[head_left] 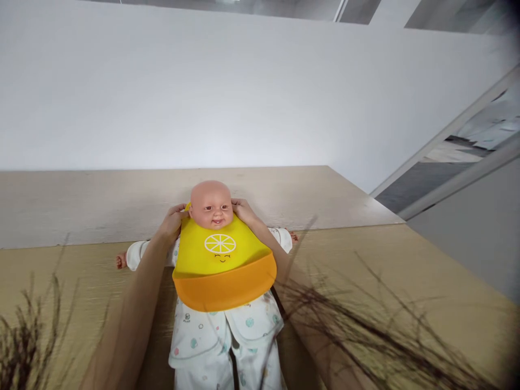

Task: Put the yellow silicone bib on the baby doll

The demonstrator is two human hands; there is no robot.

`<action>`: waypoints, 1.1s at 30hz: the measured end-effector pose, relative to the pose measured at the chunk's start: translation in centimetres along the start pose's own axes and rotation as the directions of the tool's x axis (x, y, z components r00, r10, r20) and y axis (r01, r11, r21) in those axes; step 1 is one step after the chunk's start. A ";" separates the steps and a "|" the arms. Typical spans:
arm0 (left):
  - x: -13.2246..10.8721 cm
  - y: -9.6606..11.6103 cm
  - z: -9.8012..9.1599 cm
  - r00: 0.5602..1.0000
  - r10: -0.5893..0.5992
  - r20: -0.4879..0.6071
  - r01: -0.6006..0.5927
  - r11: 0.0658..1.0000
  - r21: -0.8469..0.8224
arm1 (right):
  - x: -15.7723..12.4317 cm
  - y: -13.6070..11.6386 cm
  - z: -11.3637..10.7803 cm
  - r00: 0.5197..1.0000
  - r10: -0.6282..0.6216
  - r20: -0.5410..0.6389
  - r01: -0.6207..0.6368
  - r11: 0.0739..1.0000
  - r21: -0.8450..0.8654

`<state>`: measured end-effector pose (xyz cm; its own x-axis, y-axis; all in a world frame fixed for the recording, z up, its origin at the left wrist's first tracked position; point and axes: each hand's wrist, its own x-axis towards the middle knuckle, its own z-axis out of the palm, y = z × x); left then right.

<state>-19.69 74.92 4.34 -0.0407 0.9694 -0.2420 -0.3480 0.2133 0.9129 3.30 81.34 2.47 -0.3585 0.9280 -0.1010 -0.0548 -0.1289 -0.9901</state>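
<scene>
A: What lay on the table?

B: A bald baby doll (211, 196), face up on a pale wooden tabletop (353, 265), its head toward a white wall (227, 86) and its arms spread wide.

A: What was it dressed in?

B: A white outfit (197, 336) printed with coloured dots. Over its chest lay a yellow bib (226, 264), set just below the chin, with a citrus slice and a small smiling face on the front and an orange pocket (225, 287) curving along the lower edge.

A: Where was the person's left hand?

B: The left hand (174, 219) was at one side of the doll's neck, fingers closed on the bib's upper edge, a bit of yellow showing at the fingertips.

A: And the right?

B: The right hand (245, 210) was on the other side, fingers bent in against the neck. Whether they gripped the bib could not be told; the fingertips were hidden.

A: What crossed the foreground?

B: Two bare forearms, each passing over one of the doll's arms, and blurred strands of dark hair (345, 311).
</scene>
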 end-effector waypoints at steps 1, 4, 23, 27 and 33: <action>0.0 -0.1 0.0 1.000 0.002 -0.006 -0.002 1.000 -0.012 | 0.1 -0.2 -0.1 1.000 -0.005 -0.018 0.004 0.999 -0.048; 0.0 0.0 0.1 1.000 0.012 -0.021 -0.012 0.999 -0.033 | 0.1 -0.9 -0.4 0.997 -0.042 -0.058 0.033 0.989 -0.142; 0.1 -0.7 0.3 0.979 0.031 -0.203 0.024 0.963 0.267 | -0.7 -0.5 0.1 0.994 -0.014 -0.106 -0.017 0.957 -0.290; 0.2 -0.9 0.2 0.977 0.029 -0.213 0.032 0.960 0.278 | -0.6 -0.4 0.3 0.994 -0.014 -0.111 -0.017 0.961 -0.275; 0.2 -0.9 0.3 0.971 0.035 -0.235 0.039 0.953 0.301 | -0.5 -0.2 0.3 0.994 -0.011 -0.111 -0.017 0.968 -0.249</action>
<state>-19.08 75.00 3.60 -0.2717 0.9205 -0.2807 -0.0511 0.2775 0.9594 3.22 80.80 2.74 -0.2527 0.9623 -0.1003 0.1846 -0.0538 -0.9813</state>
